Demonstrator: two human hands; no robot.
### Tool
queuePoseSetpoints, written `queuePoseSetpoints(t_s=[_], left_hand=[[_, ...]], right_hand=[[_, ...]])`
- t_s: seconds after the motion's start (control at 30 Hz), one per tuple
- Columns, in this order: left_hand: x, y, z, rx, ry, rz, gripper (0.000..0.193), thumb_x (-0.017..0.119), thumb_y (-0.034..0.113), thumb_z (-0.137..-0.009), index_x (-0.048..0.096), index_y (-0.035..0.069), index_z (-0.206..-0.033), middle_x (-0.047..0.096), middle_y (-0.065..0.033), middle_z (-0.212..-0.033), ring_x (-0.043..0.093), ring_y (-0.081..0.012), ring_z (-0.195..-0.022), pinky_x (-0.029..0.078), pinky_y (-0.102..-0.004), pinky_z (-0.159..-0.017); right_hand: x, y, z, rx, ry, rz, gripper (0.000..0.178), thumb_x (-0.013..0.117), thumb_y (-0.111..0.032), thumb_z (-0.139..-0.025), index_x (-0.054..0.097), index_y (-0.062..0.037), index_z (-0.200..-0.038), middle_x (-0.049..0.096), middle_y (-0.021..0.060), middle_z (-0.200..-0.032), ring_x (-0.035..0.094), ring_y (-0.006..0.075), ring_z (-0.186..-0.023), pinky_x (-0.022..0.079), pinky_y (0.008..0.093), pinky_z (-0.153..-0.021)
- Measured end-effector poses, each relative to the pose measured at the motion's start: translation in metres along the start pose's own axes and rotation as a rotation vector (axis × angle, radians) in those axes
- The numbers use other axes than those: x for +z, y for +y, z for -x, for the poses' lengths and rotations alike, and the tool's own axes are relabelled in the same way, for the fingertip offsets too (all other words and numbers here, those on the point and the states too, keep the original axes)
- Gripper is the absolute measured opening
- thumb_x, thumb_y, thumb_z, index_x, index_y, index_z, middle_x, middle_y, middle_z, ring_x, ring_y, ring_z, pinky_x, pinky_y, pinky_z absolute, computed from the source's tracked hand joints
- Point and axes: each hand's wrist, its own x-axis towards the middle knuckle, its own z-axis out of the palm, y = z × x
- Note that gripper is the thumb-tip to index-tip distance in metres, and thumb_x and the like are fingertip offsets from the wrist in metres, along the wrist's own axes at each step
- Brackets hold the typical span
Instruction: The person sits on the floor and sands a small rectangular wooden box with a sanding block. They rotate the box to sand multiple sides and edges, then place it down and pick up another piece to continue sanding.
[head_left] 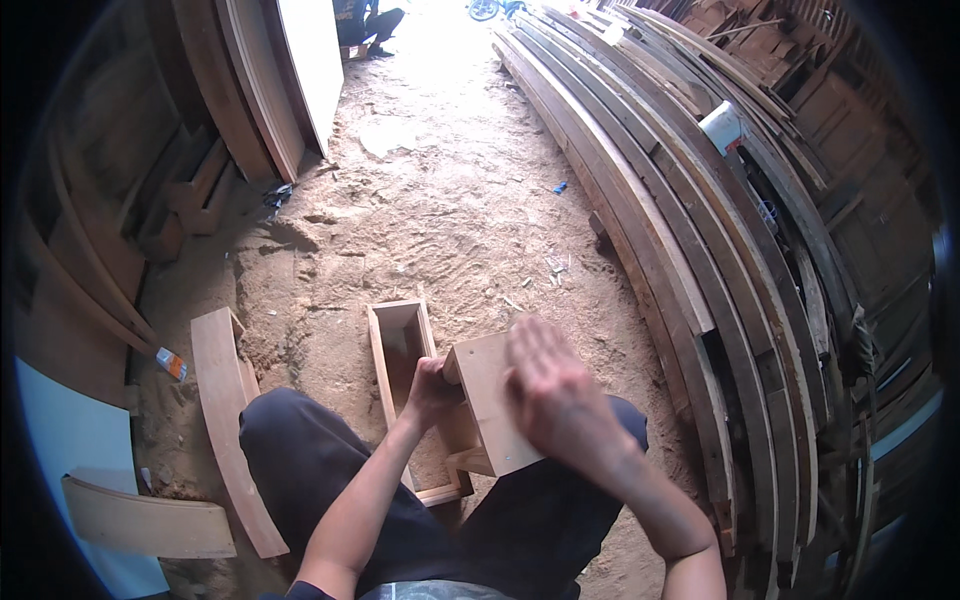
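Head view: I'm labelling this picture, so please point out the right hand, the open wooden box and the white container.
Right hand (560, 398), head view: on the back of the hand.
Open wooden box (377, 352), head view: on its left rim.
White container (721, 127), head view: on its side wall.

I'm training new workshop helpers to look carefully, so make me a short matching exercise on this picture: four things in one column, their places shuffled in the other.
Things
1. Left hand
2. Right hand
3. White container
4. Open wooden box

Places
A. Among the stacked planks on the right
B. Over the face of the pale panel, blurred
C. On the sandy ground, between the knees
D. Closed at the left side of the panelled wooden piece

Right pairs: 1-D, 2-B, 3-A, 4-C
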Motion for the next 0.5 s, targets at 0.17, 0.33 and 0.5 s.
queuePoseSetpoints(t_s=[0.17, 0.33, 0.5], left_hand=[[0.000, 0.005, -0.005, 0.079, 0.017, 0.007, 0.020, 0.087, 0.017, -0.078, 0.076, 0.004, -0.090, 0.076, -0.0159, -0.083, 0.078, -0.0247, -0.073, 0.059, -0.0355, -0.068], [-0.004, 0.008, -0.004, 0.006, -0.020, -0.052, 0.024, 0.087, 0.024, -0.079, 0.076, 0.005, -0.089, 0.076, -0.0167, -0.084, 0.078, -0.0307, -0.076, 0.060, -0.0399, -0.069], [0.004, -0.004, -0.004, 0.046, 0.010, -0.086, 0.030, 0.087, 0.031, -0.079, 0.075, 0.006, -0.091, 0.075, -0.0183, -0.084, 0.077, -0.0351, -0.078, 0.061, -0.0433, -0.071]], right_hand=[[-0.007, 0.008, -0.003, -0.017, -0.013, 0.036, 0.047, 0.055, -0.013, -0.107, 0.058, 0.0137, -0.146, 0.062, 0.0332, -0.150, 0.059, 0.0412, -0.146, 0.036, 0.0536, -0.130], [-0.009, 0.022, -0.019, 0.035, -0.129, -0.056, 0.040, 0.056, -0.013, -0.108, 0.063, 0.0094, -0.140, 0.065, 0.0284, -0.148, 0.056, 0.0389, -0.148, 0.035, 0.0559, -0.130], [-0.026, 0.037, -0.014, 0.042, -0.143, -0.023, 0.035, 0.057, -0.011, -0.108, 0.066, 0.0039, -0.138, 0.068, 0.0213, -0.147, 0.053, 0.0375, -0.151, 0.033, 0.0586, -0.132]])
